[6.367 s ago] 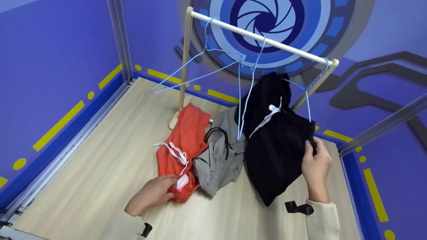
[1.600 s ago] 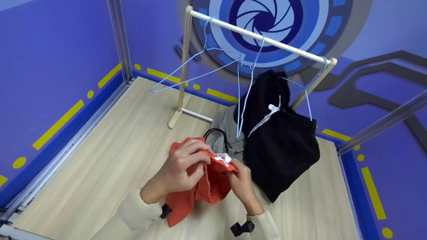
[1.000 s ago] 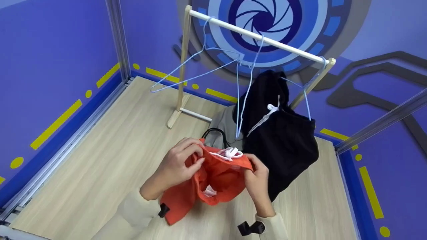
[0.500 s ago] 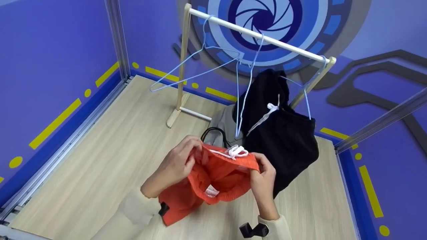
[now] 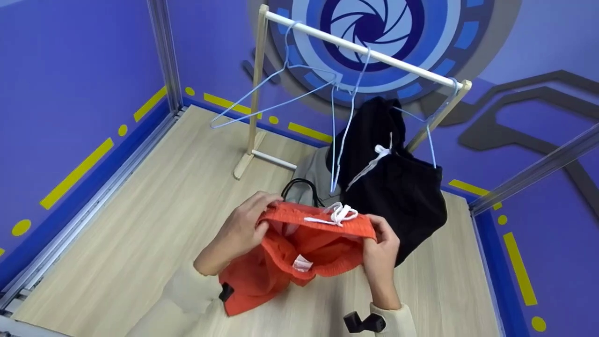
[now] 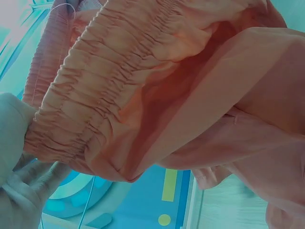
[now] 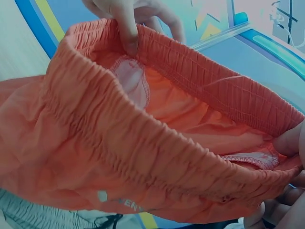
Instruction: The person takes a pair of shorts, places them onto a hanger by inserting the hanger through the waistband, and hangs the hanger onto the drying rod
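Note:
Orange shorts point(image 5: 255, 285) with an elastic waistband are held up between my two hands, the waist spread so the inside and a white label point(image 5: 302, 263) show. My left hand point(image 5: 236, 234) pinches the left end of the waistband; in the right wrist view its thumb reaches inside the rim. On the opposite end, my right hand point(image 5: 381, 252) grips the waistband, thumb inside and fingers outside in the right wrist view. A white drawstring point(image 5: 341, 214) is tied in a bow at the far side of the waist. One leg hangs down at the left.
A small rack point(image 5: 365, 49) carries blue wire hangers; two are bare point(image 5: 273, 114). Black shorts point(image 5: 407, 201) hang at its right end. Grey shorts point(image 5: 313, 164) with a black cord lie behind the orange ones, partly hidden. Blue walls bound the wooden tabletop point(image 5: 140, 224).
The orange shorts left the table beside the grey ones and are now in both hands. The right hand left the black shorts and lately moved rightward, stretching the waistband wider.

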`<action>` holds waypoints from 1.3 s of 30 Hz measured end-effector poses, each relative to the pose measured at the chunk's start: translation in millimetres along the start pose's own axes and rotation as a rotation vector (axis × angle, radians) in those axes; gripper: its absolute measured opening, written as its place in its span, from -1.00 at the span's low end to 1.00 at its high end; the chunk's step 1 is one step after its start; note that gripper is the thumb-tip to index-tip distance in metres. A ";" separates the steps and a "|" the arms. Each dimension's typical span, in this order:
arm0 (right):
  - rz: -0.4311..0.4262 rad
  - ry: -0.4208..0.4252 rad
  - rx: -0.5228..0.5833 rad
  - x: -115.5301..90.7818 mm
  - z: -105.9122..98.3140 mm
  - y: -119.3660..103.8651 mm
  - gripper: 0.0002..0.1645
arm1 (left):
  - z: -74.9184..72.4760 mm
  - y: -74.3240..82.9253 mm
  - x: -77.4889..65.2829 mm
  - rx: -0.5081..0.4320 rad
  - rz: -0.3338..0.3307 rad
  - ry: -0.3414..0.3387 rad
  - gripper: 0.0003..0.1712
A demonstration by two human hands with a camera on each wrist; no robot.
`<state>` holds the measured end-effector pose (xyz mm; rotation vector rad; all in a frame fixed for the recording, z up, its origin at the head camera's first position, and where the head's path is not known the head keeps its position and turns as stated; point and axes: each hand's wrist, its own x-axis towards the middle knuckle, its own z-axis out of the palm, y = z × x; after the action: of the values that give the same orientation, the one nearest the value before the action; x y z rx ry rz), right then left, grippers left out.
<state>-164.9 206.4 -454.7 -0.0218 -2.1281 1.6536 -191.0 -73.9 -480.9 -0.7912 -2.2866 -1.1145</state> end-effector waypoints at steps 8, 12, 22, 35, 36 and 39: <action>-0.005 -0.005 -0.036 2.6 -8.9 3.4 -0.65 | -6.5 -1.5 -3.4 0.036 -0.027 0.008 -0.53; -0.038 -0.036 -0.053 1.0 -11.5 -4.6 -0.63 | -9.7 -2.0 -3.4 0.058 -0.027 0.015 -0.55; -0.112 -0.125 -0.186 -2.0 -26.6 -2.1 -0.70 | -20.7 1.8 0.7 0.054 -0.047 0.088 -0.57; 0.129 -0.196 -0.146 -8.9 -34.4 11.4 -0.80 | -22.0 10.9 3.4 0.027 -0.058 0.163 -0.59; 0.152 -0.191 -0.102 -8.6 -34.4 13.4 -0.84 | -21.9 11.1 3.4 0.034 -0.060 0.163 -0.58; 0.185 -0.177 -0.002 -7.8 -34.0 18.1 -0.92 | -22.0 12.8 4.3 0.046 -0.067 0.163 -0.58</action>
<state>-150.5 240.6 -467.6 -0.0783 -2.3197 1.8181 -181.9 -84.1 -458.9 -0.5870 -2.2076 -1.1091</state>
